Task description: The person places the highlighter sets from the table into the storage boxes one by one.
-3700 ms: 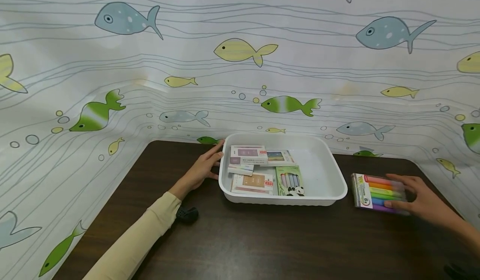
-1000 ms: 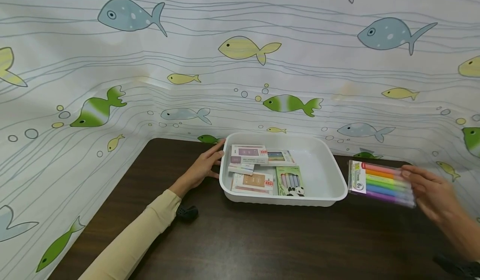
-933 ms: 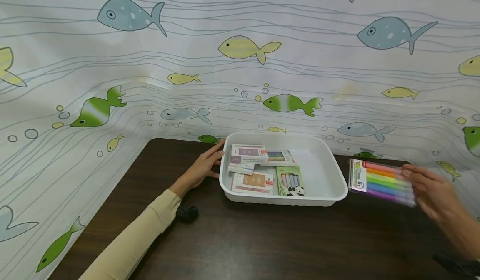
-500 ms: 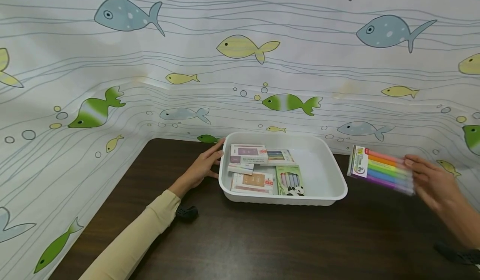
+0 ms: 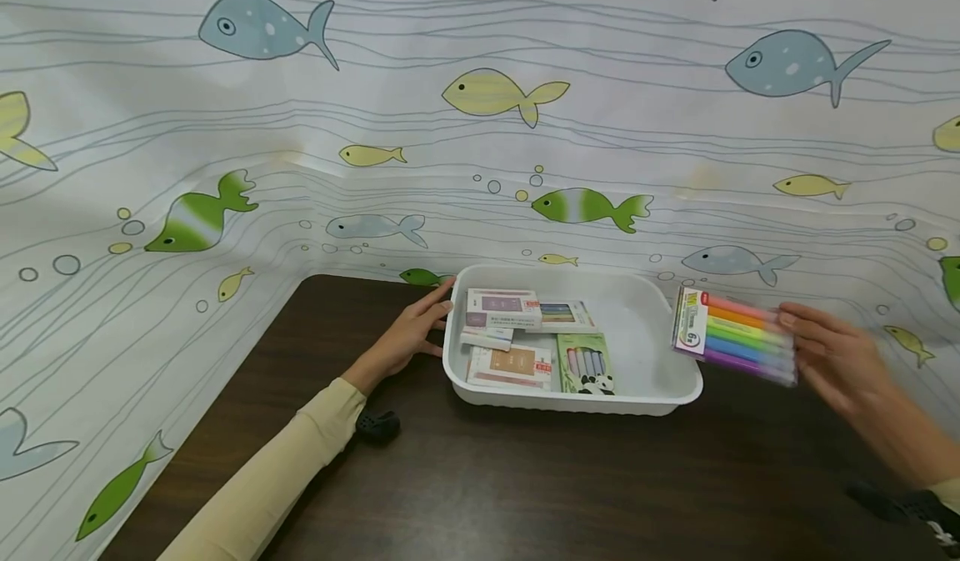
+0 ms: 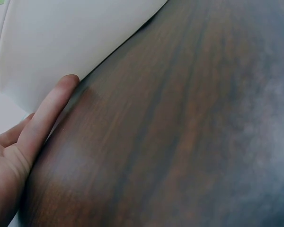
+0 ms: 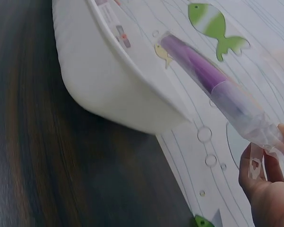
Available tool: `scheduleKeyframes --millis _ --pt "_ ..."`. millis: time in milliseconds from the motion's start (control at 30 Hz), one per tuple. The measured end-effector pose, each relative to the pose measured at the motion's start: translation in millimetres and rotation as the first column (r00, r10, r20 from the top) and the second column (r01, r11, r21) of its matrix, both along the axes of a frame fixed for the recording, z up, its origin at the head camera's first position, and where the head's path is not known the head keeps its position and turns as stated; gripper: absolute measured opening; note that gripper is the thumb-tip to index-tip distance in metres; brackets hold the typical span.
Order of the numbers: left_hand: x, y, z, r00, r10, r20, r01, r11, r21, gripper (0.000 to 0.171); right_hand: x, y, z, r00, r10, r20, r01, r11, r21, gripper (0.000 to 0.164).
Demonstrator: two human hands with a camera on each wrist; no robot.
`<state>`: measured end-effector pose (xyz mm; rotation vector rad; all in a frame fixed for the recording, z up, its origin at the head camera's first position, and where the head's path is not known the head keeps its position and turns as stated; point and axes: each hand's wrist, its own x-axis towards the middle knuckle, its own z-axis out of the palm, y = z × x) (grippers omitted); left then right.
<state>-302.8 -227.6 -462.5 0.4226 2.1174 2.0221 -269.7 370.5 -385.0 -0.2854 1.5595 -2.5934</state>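
Note:
My right hand (image 5: 840, 357) pinches the right end of a clear pack of rainbow-coloured highlighters (image 5: 742, 338), raised above the table. The pack's left end overlaps the right rim of a white plastic bin (image 5: 573, 403) in the head view. From the right wrist, the highlighter pack (image 7: 213, 87) shows edge-on, purple side nearest, above the bin (image 7: 104, 80). My left hand (image 5: 405, 336) rests against the bin's left side, fingers extended. The left wrist view shows a finger of that hand (image 6: 47, 116) lying along the bin's outer wall (image 6: 80, 38).
Inside the bin lie a purple-white box (image 5: 502, 309), a brown-labelled box (image 5: 512, 365), a panda marker pack (image 5: 585, 365) and other small boxes, all toward its left. The dark wooden table (image 5: 525, 478) meets a fish-patterned sheet (image 5: 450, 36) behind.
My right hand has lifted the highlighter pack off the table and moved it up and left to the bin's right rim. My left hand stays at the bin's side.

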Motion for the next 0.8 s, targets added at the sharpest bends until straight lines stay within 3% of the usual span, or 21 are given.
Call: scheduleKeyframes --millis 300,433,667,800 --pt "-4.9 3.4 2.6 1.000 -0.009 -0.015 0.009 1.000 -0.003 0.065 -4.5 -28.0 -0.3 0.999 0.002 -0.051 -0.001 1.000 0.013 0.029" --pt "-5.1 3.2 1.7 1.000 -0.008 -0.014 0.008 1.000 -0.004 0.066 -8.5 -41.4 -2.0 0.996 0.052 -0.066 -0.051 0.999 0.014 0.030" --pt "-3.8 1.3 -0.4 1.000 -0.005 -0.004 0.005 1.000 -0.002 0.066 -14.6 -68.6 -1.9 0.996 0.062 -0.068 -0.054 0.992 0.118 0.029" --pt "-2.7 0.3 -0.3 1.000 0.002 0.000 -0.002 1.000 -0.003 0.066 -16.8 -83.6 -1.8 0.990 0.118 -0.076 -0.107 0.985 0.136 0.028"
